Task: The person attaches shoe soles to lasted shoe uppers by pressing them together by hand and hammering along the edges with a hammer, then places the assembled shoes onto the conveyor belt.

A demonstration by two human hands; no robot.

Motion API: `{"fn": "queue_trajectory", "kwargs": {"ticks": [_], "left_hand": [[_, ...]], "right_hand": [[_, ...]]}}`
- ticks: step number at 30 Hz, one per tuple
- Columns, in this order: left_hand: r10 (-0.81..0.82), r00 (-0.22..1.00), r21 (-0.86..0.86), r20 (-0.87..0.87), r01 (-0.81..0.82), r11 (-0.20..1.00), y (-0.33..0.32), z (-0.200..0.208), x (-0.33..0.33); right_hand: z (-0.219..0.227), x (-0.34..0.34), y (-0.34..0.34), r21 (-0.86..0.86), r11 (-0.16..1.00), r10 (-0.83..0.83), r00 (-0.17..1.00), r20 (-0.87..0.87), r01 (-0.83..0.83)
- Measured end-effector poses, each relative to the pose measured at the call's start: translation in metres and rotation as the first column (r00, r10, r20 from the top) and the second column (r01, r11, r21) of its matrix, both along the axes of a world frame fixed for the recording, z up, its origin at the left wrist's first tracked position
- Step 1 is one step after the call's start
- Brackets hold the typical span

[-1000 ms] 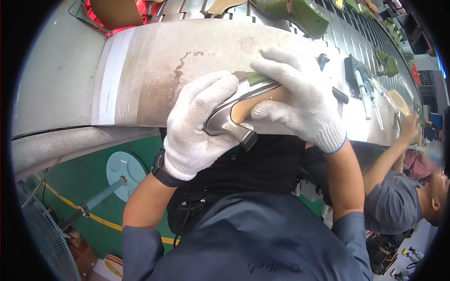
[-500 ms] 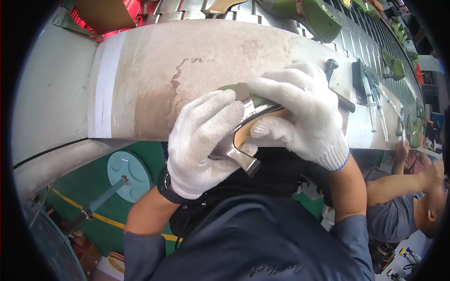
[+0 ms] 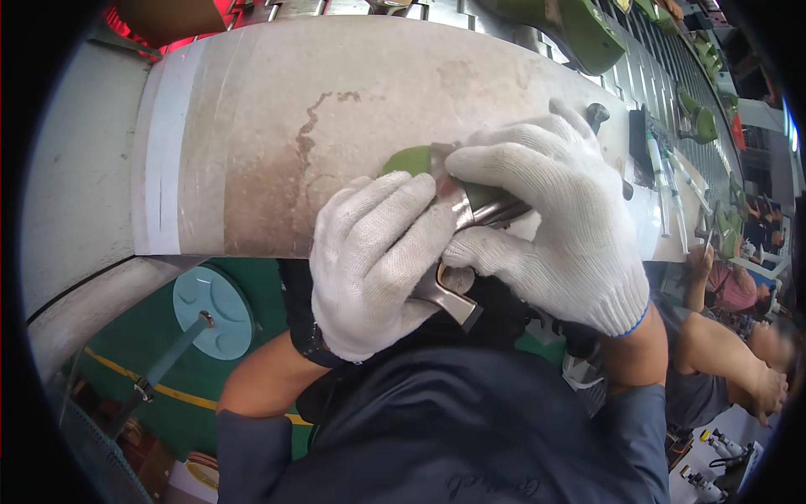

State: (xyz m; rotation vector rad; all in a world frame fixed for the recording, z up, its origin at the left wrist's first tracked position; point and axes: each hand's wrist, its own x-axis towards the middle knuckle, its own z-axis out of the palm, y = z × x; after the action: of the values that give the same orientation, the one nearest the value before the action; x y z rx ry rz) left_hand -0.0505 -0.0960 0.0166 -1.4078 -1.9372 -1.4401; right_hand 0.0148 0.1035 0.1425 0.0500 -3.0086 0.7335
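Note:
Over the near edge of the pale bench, I hold a high-heeled shoe with a shiny silver-bronze strap, fitted on a green shoe last. My left hand, in a white knitted glove, is closed around the shoe beside its strap. Below those fingers the metallic heel sticks out, its dark tip toward my body. My right hand, gloved too, pinches the strap side between thumb and fingers. Glove fingers hide much of the shoe.
A dark hammer lies partly behind my right hand. Syringe-like tubes rest farther right on the bench. Green lasts stand along the slatted conveyor beyond. A co-worker sits at right; a round blue base stands on the floor at left.
The shoe has rolled in my hands: its green toe and metallic strap show more, its tan sole less. My right hand has shifted slightly right and down. The whole view has moved a little.

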Motion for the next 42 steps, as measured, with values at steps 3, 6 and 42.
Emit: {"fn": "queue_trajectory", "kwargs": {"ticks": [3,6,42], "left_hand": [[0.109,0.992,-0.091,-0.063,-0.114,0.989,0.006,0.001,0.007],[0.092,0.99,-0.212,-0.109,-0.113,0.971,0.004,0.005,0.005],[-0.154,0.975,-0.614,0.162,0.222,0.758,0.083,0.079,-0.031]], "right_hand": [[-0.007,0.002,0.004,0.123,0.992,0.032,0.997,-0.066,-0.024],[-0.022,0.01,0.02,0.262,0.964,0.009,0.979,-0.202,0.045],[-0.053,0.073,0.049,-0.872,0.464,-0.464,0.882,-0.088,0.157]]}}
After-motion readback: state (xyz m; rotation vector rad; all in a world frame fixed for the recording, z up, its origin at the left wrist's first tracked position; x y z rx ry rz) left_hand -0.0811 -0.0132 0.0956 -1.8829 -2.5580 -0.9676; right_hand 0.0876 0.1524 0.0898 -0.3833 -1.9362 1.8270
